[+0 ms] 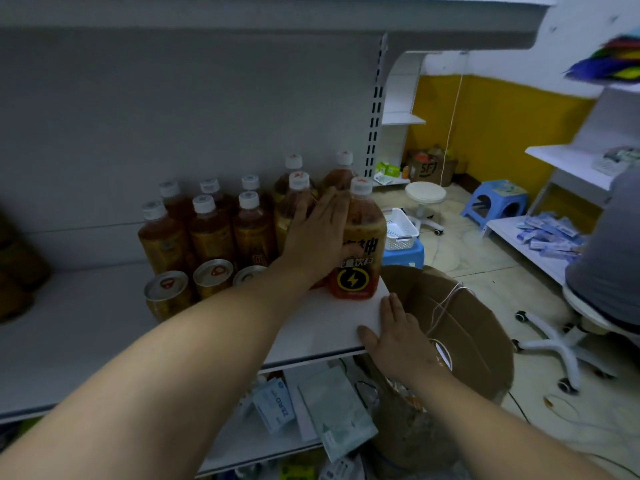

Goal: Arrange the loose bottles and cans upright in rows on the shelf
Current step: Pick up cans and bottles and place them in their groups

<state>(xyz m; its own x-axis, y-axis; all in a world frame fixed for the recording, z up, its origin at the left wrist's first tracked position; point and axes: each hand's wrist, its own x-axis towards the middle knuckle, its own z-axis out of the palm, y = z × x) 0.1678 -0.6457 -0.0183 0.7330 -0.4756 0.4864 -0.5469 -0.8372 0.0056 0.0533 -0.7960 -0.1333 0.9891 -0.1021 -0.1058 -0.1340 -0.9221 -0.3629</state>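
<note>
Several amber drink bottles point(211, 230) with white caps stand upright in rows at the back of the white shelf point(104, 317). Three gold cans point(168, 296) stand in front of them. At the shelf's right end stands an energy-drink bottle point(360, 258) with a lightning-bolt label. My left hand point(318, 237) holds it from the left, thumb across its front and fingers reaching up between it and the neighbouring bottles. My right hand point(398, 334) rests flat on the shelf's front right corner, fingers straight.
A brown cardboard box point(450, 327) sits on the floor right of the shelf. A lower shelf point(311, 407) holds packets. A white basket point(398, 230) on a blue stool, another blue stool point(495, 202) and a seated person point(609, 258) on a wheeled chair are at right.
</note>
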